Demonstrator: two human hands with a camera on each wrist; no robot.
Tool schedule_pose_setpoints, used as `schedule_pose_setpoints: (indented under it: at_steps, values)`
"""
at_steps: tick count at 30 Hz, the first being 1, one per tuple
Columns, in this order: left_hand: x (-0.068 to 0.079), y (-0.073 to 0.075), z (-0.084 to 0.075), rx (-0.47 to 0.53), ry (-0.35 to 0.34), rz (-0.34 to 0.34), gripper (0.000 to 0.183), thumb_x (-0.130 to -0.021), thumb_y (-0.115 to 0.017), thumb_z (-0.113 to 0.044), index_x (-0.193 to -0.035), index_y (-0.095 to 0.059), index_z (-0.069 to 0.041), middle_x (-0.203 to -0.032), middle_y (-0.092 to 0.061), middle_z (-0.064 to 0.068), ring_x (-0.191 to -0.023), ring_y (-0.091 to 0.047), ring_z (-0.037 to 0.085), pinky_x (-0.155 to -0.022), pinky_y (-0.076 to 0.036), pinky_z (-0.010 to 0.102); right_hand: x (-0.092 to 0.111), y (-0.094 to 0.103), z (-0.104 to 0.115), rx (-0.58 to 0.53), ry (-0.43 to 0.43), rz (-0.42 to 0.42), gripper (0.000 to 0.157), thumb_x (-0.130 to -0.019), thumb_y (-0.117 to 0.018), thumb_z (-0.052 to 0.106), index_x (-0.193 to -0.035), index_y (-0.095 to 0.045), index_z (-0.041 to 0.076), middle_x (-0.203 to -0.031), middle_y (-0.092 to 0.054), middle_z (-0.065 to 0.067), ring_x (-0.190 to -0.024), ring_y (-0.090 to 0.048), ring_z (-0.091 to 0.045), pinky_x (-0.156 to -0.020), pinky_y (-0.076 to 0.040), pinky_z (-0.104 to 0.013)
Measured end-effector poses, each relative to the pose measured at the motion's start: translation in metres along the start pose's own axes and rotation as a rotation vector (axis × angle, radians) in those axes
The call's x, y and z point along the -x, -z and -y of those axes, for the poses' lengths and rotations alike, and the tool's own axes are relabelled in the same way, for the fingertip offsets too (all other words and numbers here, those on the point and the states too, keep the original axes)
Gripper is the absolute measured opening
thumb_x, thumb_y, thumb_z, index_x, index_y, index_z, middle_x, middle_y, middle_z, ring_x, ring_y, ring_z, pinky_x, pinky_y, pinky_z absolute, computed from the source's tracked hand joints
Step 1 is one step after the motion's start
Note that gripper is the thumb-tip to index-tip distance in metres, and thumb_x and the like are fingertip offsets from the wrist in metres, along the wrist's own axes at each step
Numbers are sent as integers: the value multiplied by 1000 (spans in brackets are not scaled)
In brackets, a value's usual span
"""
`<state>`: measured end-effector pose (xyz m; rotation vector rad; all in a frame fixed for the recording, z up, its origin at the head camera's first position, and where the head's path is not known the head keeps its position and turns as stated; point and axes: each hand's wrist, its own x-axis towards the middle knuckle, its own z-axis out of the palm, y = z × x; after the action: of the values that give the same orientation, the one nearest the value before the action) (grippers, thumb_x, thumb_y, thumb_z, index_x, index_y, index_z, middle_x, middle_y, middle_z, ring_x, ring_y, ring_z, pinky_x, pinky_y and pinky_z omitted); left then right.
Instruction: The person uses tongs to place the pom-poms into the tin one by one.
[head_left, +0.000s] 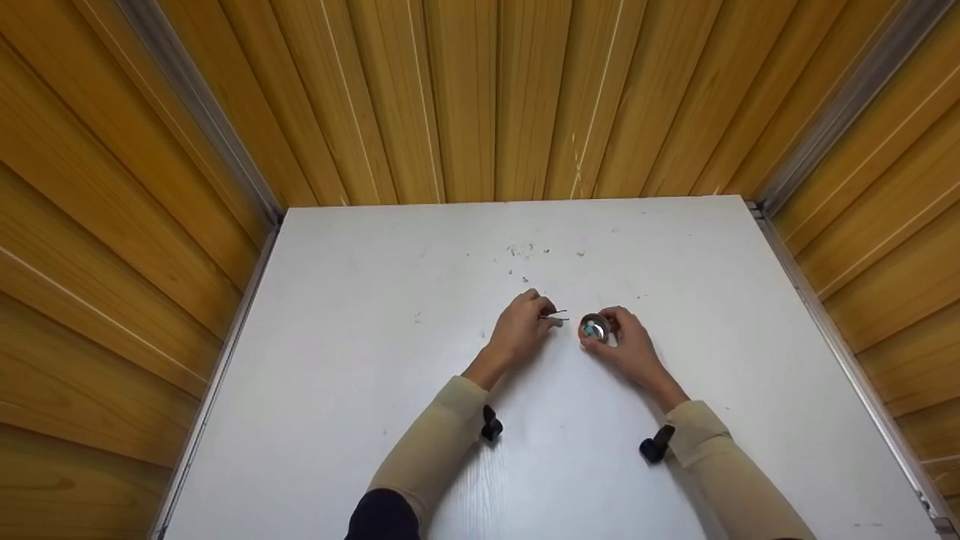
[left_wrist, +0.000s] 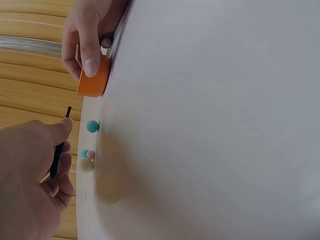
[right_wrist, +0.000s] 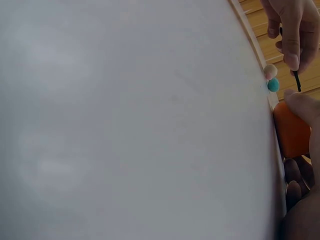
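Smooth round orange cup (left_wrist: 95, 86) and slim black tweezers (left_wrist: 57, 157) sit right of head-frame centre, small round balls (left_wrist: 92, 126) left in left-wrist frame; right hand (head_left: 630, 343) grips cup, left hand (head_left: 517, 328) pinches tweezers.

orange cup (left_wrist: 94, 86), black tweezers (left_wrist: 57, 161) (a teal ball (left_wrist: 93, 126)).

Hazy glare (right_wrist: 52, 167) — soft-edged shadow (left_wrist: 114, 175)

One orange cup (left_wrist: 95, 86) is there, with one right hand (head_left: 631, 346) on it, one left hand (head_left: 519, 326) beside it and one pair of tweezers (left_wrist: 59, 151) near it. Outside it show two teal balls (left_wrist: 92, 126), one pink ball (left_wrist: 90, 155) and one beige ball (left_wrist: 86, 165); those inside cannot be counted.
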<state>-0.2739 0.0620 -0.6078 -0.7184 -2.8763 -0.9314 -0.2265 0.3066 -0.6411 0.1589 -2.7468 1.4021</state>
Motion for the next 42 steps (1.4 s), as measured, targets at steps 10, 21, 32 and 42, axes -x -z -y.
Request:
schedule_pose_setpoints:
  at_steps: [10,21,32,42]
  values:
    - [6,0,14,15,61,13,20,-102,-74,-27,-117,-77,-15,-107,-62,-6,-100,-59,7,-91,-52,23,1,2,3,7,-10,6,68,-88,-88,38,-137,-56,5,-124,-60,-15,-114,-54,-28,-103,-40,-46]
    - [9,-4,16,37,40,10,18,-103,-73,-24,-117,-77,-13,-108,-62,-5,-100,-59,8,-90,-53,25,1,1,2,2,7,7,67,-88,-88,38,-137,-57,5,-123,-60,-14,-114,-55,-28,-103,-41,-47]
    - [7,-11,14,27,43,13,18,-103,-74,-25,-116,-77,-13,-105,-62,-5,-97,-58,10,-88,-52,26,1,-1,-1,7,17,-7,69,-89,-87,41,-138,-57,3,-122,-61,-15,-112,-56,-28,-101,-41,-46]
    - [5,-13,14,19,43,18,16,-103,-73,-25,-113,-77,-13,-104,-62,-4,-96,-59,10,-86,-53,26,1,-1,-2,2,4,-11,68,-88,-88,39,-138,-58,4,-124,-61,-15,-114,-56,-29,-103,-41,-48]
